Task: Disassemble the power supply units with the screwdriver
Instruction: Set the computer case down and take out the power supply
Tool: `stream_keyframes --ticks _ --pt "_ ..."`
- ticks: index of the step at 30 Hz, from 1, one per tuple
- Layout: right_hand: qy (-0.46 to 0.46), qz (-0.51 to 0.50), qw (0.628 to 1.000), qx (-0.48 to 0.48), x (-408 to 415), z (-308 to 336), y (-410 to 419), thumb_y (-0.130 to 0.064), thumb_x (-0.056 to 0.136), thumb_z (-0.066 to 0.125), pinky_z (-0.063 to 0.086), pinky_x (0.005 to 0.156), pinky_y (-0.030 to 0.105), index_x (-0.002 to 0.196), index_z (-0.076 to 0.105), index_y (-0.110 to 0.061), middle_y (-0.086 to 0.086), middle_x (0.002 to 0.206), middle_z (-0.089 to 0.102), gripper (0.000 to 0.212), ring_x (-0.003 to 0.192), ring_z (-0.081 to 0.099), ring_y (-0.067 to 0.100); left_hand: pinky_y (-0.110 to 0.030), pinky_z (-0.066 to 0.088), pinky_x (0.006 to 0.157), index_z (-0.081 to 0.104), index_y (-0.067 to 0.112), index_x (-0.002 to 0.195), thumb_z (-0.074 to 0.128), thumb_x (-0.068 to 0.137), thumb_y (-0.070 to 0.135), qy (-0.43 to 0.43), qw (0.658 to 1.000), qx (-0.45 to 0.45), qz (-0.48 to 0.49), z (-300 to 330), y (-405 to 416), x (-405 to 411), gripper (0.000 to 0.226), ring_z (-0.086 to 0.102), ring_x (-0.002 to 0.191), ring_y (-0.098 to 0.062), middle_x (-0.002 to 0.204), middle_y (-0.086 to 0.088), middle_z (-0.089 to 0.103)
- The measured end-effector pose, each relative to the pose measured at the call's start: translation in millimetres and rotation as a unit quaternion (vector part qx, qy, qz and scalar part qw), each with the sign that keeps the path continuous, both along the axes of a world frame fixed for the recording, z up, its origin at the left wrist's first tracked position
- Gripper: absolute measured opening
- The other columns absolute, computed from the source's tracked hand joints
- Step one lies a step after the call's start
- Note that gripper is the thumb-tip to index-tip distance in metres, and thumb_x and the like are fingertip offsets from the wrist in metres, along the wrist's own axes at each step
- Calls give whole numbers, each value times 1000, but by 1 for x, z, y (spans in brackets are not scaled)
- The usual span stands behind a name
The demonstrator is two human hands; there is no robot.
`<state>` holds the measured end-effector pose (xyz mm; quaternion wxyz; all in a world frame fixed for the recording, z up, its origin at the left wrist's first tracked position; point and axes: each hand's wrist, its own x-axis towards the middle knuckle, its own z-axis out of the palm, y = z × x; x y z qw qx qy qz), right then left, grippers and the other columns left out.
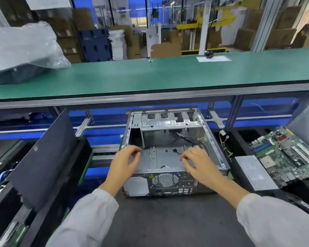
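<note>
The power supply unit (255,172) lies right of the open case (169,154), beside the motherboard (285,154). Your left hand (126,161) and right hand (196,161) hover over the case, fingers loosely curled, seemingly gripping nothing.

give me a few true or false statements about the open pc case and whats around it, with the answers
1. Both hands, the left hand and the right hand, are over the open computer case. True.
2. A screwdriver is held in the right hand. False: no screwdriver shows in either hand.
3. A green motherboard lies to the right of the case. True.
4. The motherboard is still mounted inside the case. False: the case floor is bare metal with loose black cables.
5. A dark side panel leans to the left of the case. True.
</note>
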<state>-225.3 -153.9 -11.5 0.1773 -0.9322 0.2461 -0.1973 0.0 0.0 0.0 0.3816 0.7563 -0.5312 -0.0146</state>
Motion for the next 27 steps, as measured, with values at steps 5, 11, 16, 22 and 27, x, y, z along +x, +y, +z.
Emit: stream_keyframes --ticks 5,11,16,22,27 --pt "49 -106 989 -89 1 3 -48 -25 92 55 17 111 38 130 52 -21 -1 134 47 38 134 31 19 -32 34 105 43 3 138 66 89 9 31 991 87 92 -7 -34 34 54 44 124 -26 136 -13 42" --pt "168 -206 963 29 10 -4 -98 -22 94 55 39 104 41 151 0 -4 14 159 6 81 134 33 35 -41 40 99 27 1 144 56 93 1 184 953 177 164 -13 -65 54 58 45 127 -39 138 -24 44" --pt "66 -343 892 288 18 1 -130 -24 92 61 43 83 36 139 30 3 22 136 43 63 112 51 35 -40 45 84 49 2 123 60 89 4 334 902 198 187 -15 -70 68 36 54 101 -32 115 -19 57" --pt "63 -379 819 426 33 16 -144 -19 85 59 29 54 29 92 50 -5 8 76 36 18 66 35 19 -27 31 54 48 5 111 56 88 5 395 867 225 205 -1 -81 72 24 37 65 -19 81 -8 43" --pt "27 -386 840 380 31 11 -144 -11 84 58 26 50 26 92 52 0 8 70 35 15 61 34 17 -27 31 56 52 4 100 51 81 -6 408 878 176 177 1 -76 75 21 36 66 -19 80 -10 45"
